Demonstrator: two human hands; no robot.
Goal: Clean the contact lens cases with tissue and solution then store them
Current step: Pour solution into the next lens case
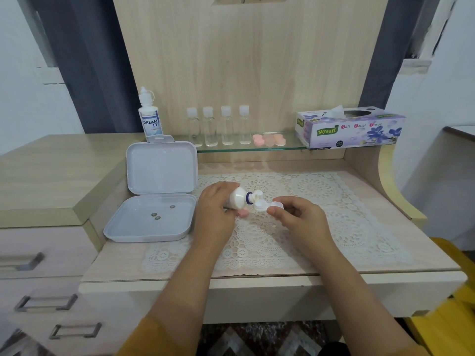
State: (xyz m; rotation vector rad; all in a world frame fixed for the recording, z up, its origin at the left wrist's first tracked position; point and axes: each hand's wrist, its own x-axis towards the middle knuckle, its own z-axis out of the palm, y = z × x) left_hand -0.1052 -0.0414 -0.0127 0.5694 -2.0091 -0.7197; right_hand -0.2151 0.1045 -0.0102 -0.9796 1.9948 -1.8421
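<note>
My left hand (214, 209) grips a white solution bottle (237, 197) tipped on its side, its flip cap open and its nozzle pointing right over a white contact lens case (266, 205). My right hand (299, 217) pinches that case by its right well. A pink cap (243, 213) lies on the lace mat just under my left hand. Pink lens cases (268, 140) sit on the glass shelf. The tissue box (349, 127) stands at the shelf's right end.
An open white storage box (151, 219) with three small dark round things inside lies at the left. A second solution bottle (150, 116) and several clear small bottles (218, 125) stand behind. A lace mat (321, 217) covers the desk. Drawers are at the lower left.
</note>
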